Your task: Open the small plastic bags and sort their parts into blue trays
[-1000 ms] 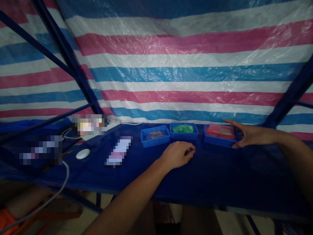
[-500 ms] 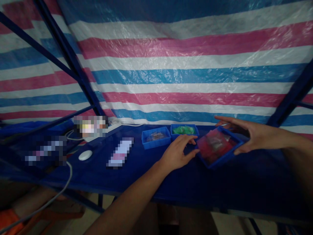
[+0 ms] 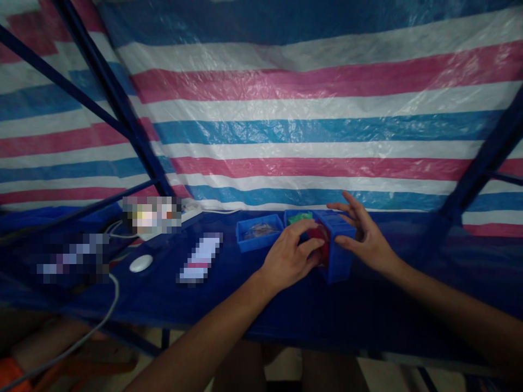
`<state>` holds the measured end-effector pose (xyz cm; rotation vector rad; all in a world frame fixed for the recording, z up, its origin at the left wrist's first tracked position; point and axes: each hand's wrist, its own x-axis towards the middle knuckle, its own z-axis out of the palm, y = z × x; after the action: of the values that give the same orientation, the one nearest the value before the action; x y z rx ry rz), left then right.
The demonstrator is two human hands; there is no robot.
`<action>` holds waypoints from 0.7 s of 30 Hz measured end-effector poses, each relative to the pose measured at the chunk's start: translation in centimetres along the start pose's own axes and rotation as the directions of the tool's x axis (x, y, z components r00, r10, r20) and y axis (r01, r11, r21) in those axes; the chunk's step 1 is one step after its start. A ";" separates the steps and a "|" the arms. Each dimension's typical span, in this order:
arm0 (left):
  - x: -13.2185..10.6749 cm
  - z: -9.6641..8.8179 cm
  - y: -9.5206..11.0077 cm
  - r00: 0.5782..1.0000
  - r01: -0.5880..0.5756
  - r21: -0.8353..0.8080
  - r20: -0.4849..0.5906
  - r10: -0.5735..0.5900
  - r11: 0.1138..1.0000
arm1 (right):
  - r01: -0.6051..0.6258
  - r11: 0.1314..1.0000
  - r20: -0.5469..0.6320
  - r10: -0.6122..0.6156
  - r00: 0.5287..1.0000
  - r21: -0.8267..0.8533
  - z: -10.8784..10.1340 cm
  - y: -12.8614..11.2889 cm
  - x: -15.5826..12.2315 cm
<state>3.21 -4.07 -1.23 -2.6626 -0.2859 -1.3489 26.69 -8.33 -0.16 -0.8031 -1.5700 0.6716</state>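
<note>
Fingers point(image 3: 301, 227) of the left hand point(image 3: 281, 264) curl at red packets point(image 3: 322, 233) in a blue box point(image 3: 341, 258), their grip impossible to tell, while the right hand point(image 3: 373, 247) clamps that box on its side over the table point(image 3: 388, 316), with green packets point(image 3: 300, 218) just behind and a striped sheet point(image 3: 327, 130) beyond.

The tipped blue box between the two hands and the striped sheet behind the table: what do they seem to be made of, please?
Tipped blue box: probably hard plastic with a dull sheen; its walls look stiff and evenly coloured. Striped sheet: likely thin plastic, shiny; it wrinkles and shows many small glints. Whether it is woven, I cannot tell.
</note>
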 end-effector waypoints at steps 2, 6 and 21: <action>0.0 0.2 0.2 0.999 -0.021 -0.021 0.035 0.022 1.000 | 0.025 1.000 -0.065 -0.026 0.998 -0.017 0.6 0.2 -0.4; 0.2 0.2 0.9 0.991 -0.001 -0.058 0.131 0.008 0.998 | 0.065 0.994 -0.110 -0.075 0.991 -0.085 1.6 -0.1 -1.3; 1.0 1.3 2.2 0.959 0.046 0.021 0.280 -0.050 0.999 | 0.139 0.977 -0.034 -0.146 0.989 -0.161 1.8 -1.0 -2.3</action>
<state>5.34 -5.81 -1.24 -2.8503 -0.3921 -0.9714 24.98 -10.73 -0.99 -0.8075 -1.6370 0.4258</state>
